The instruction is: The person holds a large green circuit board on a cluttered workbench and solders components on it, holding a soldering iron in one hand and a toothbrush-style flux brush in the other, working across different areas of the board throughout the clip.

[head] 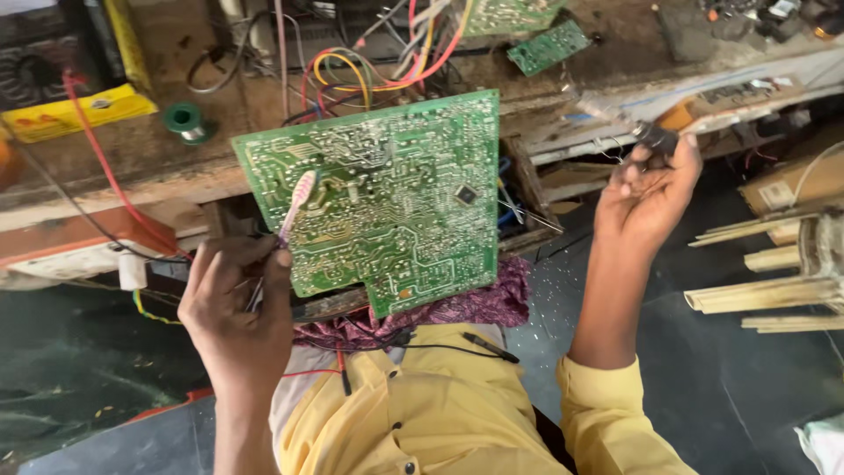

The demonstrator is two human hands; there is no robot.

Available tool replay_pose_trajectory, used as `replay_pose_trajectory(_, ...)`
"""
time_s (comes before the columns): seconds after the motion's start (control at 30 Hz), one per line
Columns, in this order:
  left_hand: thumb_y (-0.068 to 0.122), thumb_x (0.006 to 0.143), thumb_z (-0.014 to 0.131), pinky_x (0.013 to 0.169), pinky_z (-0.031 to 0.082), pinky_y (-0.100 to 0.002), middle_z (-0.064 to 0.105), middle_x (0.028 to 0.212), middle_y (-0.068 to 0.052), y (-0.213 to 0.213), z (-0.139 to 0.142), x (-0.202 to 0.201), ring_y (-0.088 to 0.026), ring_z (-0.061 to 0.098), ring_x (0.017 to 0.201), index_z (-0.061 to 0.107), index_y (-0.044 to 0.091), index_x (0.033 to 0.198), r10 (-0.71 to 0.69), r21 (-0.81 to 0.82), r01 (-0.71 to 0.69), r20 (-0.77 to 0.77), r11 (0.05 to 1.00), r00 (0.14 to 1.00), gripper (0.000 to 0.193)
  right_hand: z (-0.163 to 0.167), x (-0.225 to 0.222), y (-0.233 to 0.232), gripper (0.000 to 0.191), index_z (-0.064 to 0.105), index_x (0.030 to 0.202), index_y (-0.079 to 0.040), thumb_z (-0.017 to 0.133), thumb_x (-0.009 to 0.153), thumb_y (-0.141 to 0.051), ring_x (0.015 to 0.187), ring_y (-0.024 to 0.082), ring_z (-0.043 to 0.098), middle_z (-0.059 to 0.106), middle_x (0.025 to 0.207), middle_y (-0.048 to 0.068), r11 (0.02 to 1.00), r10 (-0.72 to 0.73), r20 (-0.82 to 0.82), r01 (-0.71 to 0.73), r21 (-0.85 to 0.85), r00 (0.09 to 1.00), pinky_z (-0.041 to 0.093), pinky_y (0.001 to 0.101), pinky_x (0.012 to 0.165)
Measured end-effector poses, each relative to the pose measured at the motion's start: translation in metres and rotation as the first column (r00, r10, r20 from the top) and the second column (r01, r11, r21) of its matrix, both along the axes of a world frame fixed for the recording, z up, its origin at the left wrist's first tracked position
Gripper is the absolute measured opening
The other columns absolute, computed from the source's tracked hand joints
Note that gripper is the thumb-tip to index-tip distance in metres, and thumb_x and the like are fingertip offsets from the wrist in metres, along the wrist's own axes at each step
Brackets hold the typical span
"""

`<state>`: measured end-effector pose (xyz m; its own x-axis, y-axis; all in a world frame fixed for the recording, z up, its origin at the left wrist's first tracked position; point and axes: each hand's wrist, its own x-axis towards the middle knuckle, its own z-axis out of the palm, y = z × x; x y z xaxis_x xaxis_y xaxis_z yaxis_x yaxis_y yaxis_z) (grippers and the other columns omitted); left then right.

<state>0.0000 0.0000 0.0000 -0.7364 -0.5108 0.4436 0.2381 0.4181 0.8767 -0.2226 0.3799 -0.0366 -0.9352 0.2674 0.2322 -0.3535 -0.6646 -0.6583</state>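
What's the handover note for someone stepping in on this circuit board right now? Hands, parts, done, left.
Left hand: holds a pink-and-white toothbrush, bristles against the solder side of the big green circuit board.
Right hand: raised off to the side of the board, gripping a dark-handled tool; its exact kind is hard to tell.
Board: propped tilted over the lap against the workbench edge, coloured wires running from its top.
Nearby: solder spool and a smaller green board on the bench.
Done: brush is on the board. Left: how much has been brushed cannot be told.
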Motion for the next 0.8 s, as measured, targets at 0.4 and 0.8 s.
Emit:
replay_pose_trajectory(0.4, -0.001, 0.1, 0.073, 0.074, 0.054, -0.022, 0.064, 0.11, -0.009, 0.025, -0.004, -0.008, -0.01, 0.064, 0.093, 0.068, -0.006, 0.109, 0.013, -0.043, -0.01, 0.07, 0.999, 0.997, 0.011, -0.073, -0.077, 0.067, 0.028, 0.064, 0.107, -0.003, 0.072, 0.1, -0.029, 0.063, 0.015, 0.062, 0.068, 0.08, 0.008, 0.956, -0.292, 0.111, 0.285, 0.074, 0.95, 0.046, 0.0245, 0.051)
replay_pose_trajectory(0.8, -0.001, 0.097, 0.072, 0.072, 0.053, -0.026, 0.064, 0.101, -0.011, -0.036, 0.0, 0.039, -0.016, 0.066, 0.087, 0.068, -0.004, 0.107, 0.002, -0.098, 0.006, 0.084, 0.995, 0.996, 0.011, -0.035, 0.021, 0.009, 0.031, 0.063, 0.114, -0.003, 0.07, 0.107, -0.033, 0.059, 0.015, 0.057, 0.067, 0.087, 0.011, 0.995, -0.1, 0.004, 0.1, -0.001, 0.995, 0.043, 0.0244, 0.046)
